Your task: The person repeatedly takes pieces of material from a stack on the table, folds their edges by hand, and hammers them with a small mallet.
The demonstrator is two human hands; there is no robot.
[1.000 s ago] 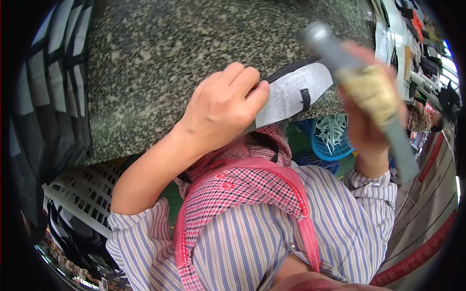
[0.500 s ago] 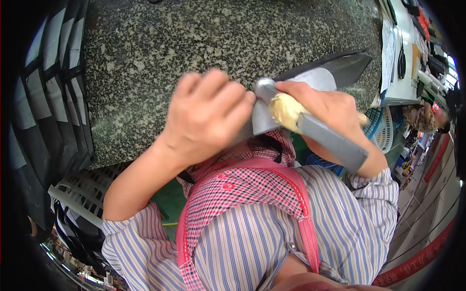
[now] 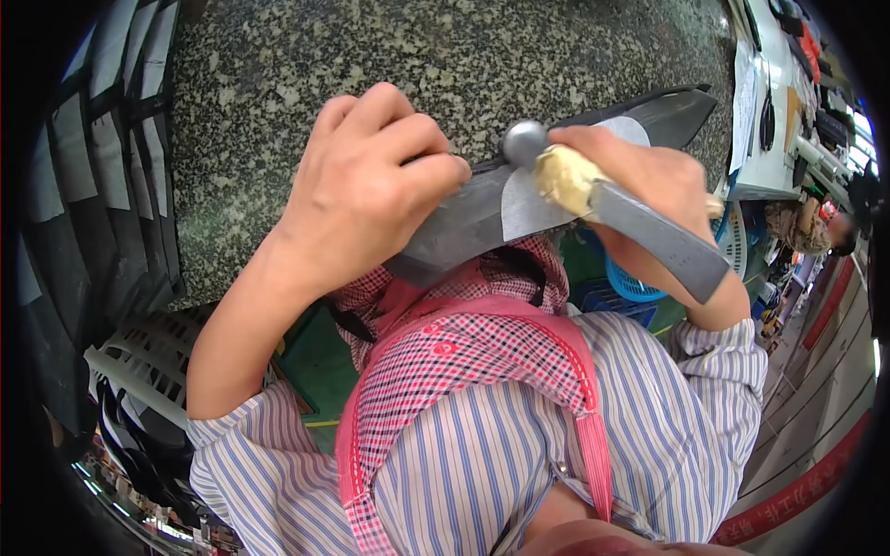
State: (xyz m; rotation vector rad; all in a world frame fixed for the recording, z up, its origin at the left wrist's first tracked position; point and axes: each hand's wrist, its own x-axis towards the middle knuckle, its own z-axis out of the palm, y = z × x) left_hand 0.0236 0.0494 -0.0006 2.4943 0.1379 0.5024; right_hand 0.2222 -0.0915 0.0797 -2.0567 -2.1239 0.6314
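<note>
A long dark grey, leather-like piece (image 3: 464,227) with a light grey patch (image 3: 533,211) across its middle lies at the near edge of the speckled stone worktop (image 3: 445,65). My left hand (image 3: 366,185) is closed, its fingers curled at the piece's upper left edge; the fingertips are partly hidden. In my right hand (image 3: 663,190) is a hammer (image 3: 663,241) with a rounded metal end, a long flat dark end and yellowish wrapping round the middle. The hammer's rounded end is over the piece, beside the patch; whether they touch I cannot tell.
Overlapping dark pieces with pale patches (image 3: 83,148) line the left side. A white basket (image 3: 139,371) stands below them, a blue basket (image 3: 635,278) under the right arm. Papers (image 3: 742,111) lie at the right edge. Another person (image 3: 799,227) is farther right.
My left hand has shifted up and left, and more of the dark piece shows between the hands. My right hand and the hammer have moved slightly right.
</note>
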